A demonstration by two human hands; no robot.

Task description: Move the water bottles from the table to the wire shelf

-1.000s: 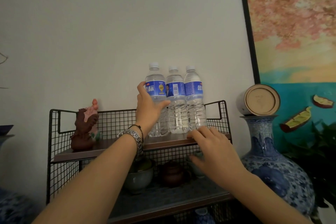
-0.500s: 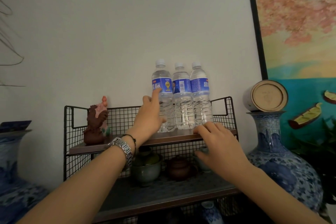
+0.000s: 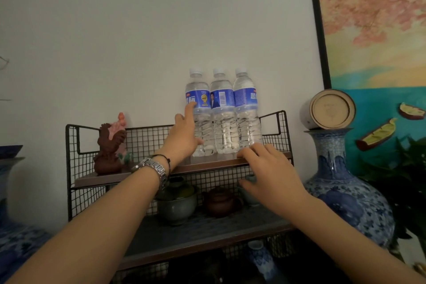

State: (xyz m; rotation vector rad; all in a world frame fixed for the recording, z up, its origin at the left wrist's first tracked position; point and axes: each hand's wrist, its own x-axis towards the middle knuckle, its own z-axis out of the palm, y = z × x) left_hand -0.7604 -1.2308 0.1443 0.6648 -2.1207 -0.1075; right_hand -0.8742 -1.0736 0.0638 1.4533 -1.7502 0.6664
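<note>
Three clear water bottles with blue labels and white caps stand upright side by side on the top board of the black wire shelf [image 3: 274, 127]: the left bottle [image 3: 200, 99], the middle bottle [image 3: 221, 108], the right bottle [image 3: 246, 108]. My left hand [image 3: 183, 136], with a metal watch on the wrist, is open; its fingertips rest against the left bottle's side and label without gripping it. My right hand [image 3: 269, 173] is open with spread fingers, the fingertips at the shelf's front edge below the right bottle.
A brown and pink rooster figurine [image 3: 110, 145] stands at the top board's left. The lower board holds a grey-green bowl [image 3: 177, 207], a dark teapot [image 3: 220, 200] and a small cup. A large blue-and-white vase [image 3: 345, 191] with a round tin [image 3: 329, 109] on top stands right. A painting hangs behind.
My left hand has let go of the left bottle and slid down, so only the fingertips touch it. The right hand stays at the shelf edge. The view has shifted slightly.
</note>
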